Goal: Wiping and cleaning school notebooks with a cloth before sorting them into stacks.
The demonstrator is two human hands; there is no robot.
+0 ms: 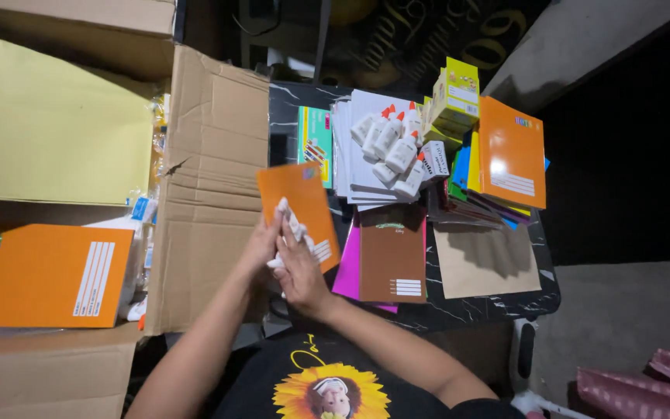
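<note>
Both hands [284,256] clasp orange notebook [300,213] between them.

You hold an orange notebook [301,208]. Before you lie a brown notebook [392,256] over a magenta sheet [346,271], white glue bottles [393,147] with orange caps, and the black white-veined marble surface [474,306].

1. A stationery packing or stockroom corner, of a small shop or home business, is suggested; which of the two cannot be told.
2. A dark marble-patterned table [498,306] is loaded with goods in multiples: stacked notebooks [512,151], white glue bottles [394,147] and small boxes [456,95].
3. Left of the table, open cardboard cartons [211,186] are seen, filled with more orange notebooks [44,275].
4. Right of the table, rolled wrapping paper [645,388] is laid on a bare concrete floor.
</note>
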